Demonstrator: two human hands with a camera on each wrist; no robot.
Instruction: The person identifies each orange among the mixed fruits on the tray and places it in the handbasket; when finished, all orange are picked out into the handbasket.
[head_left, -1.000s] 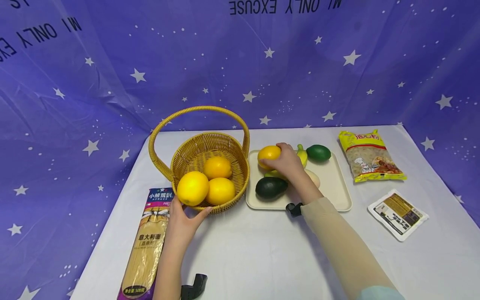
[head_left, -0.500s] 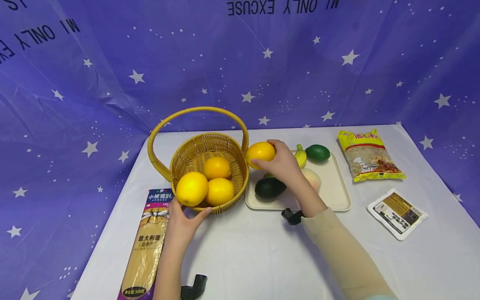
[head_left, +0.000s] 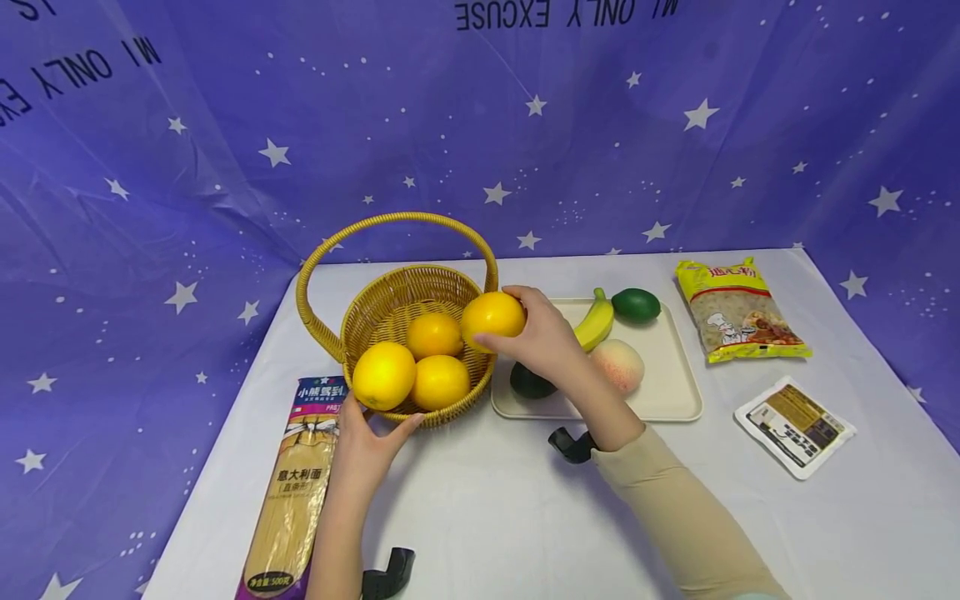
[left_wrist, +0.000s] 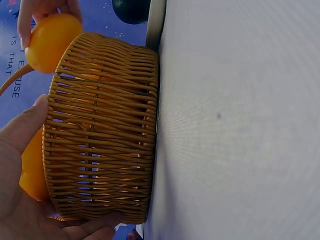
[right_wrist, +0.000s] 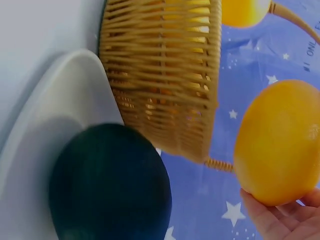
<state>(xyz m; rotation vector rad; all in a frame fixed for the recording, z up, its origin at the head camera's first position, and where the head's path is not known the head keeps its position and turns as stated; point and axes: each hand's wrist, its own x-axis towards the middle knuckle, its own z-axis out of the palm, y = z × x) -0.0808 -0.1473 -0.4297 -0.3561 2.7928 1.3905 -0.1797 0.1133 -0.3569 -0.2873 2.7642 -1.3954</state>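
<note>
My right hand [head_left: 545, 337] holds an orange [head_left: 491, 318], thumb and fingers around its right side, raised over the right rim of a wicker basket [head_left: 401, 283]. In the right wrist view, the held orange [right_wrist: 280, 142] shows large beside the basket wall. My left hand [head_left: 367, 454] grips the basket's near side; in the left wrist view the thumb lies at the rim and the fingers curve along the woven wall [left_wrist: 105, 140]. Inside the basket sit a bright orange [head_left: 384, 377], nearest my left hand, and two similar fruits [head_left: 441, 383] beside it.
Right of the basket, a cream tray [head_left: 675, 396] bears a banana [head_left: 596, 321], a peach [head_left: 618, 365], a dark avocado [head_left: 531, 382] and a green fruit [head_left: 636, 306]. Spaghetti [head_left: 292, 492] lies at left. A yellow pasta bag [head_left: 742, 312] and white packet [head_left: 795, 427] lie at right.
My right hand has carried the orange left from the tray to the basket's right rim, uncovering the banana and peach. The left hand stays at the basket.
</note>
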